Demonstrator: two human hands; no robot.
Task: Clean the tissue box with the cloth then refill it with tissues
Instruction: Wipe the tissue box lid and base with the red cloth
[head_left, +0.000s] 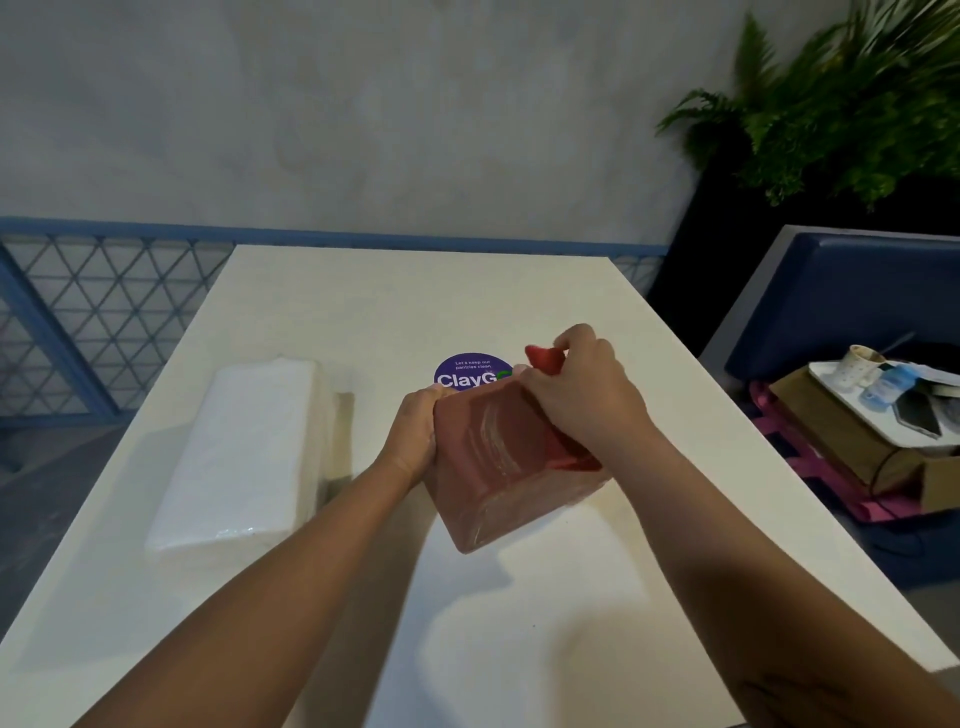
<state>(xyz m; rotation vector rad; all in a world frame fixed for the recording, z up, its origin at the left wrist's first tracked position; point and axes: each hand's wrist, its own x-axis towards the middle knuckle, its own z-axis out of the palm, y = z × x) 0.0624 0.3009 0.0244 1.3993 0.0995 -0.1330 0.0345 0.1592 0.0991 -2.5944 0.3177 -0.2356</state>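
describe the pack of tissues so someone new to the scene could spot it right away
Start at the white table filling the middle of the view. On its left side, away from both hands, lies the pack of tissues, a long white block in clear wrap. Nothing else on the table is white and block-shaped.

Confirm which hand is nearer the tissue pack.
Left. The left hand grips the tissue box's left side, facing the tissue pack; the right hand holds the cloth on the far side.

Head camera looks forward and down, close over the table (519, 291).
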